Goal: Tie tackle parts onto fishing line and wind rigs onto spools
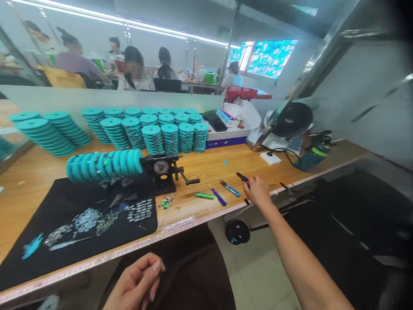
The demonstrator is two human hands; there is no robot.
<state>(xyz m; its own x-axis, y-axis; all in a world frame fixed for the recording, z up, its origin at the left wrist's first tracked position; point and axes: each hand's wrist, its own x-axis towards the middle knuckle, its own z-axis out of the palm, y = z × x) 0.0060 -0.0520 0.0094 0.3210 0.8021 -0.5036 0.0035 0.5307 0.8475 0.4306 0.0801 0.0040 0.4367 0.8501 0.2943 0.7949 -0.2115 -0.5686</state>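
While the right hand (258, 191) touches a dark tool (241, 177) on the bench (206, 165), its grip unclear, the left hand (135, 284) below pinches a small item (160, 261).

My single view rides on the wearer's head, close above the near edge of the counter (213, 168), looking forward and down, the right hand (258, 192) at one o'clock.

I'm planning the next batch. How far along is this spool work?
Looks done: stacks of teal spools stand on the bench. In hand: a row of spools sits on the winder; the right hand touches a dark-handled tool, the left hand pinches something thin. Probably left: loose metal parts lie on the black mat.
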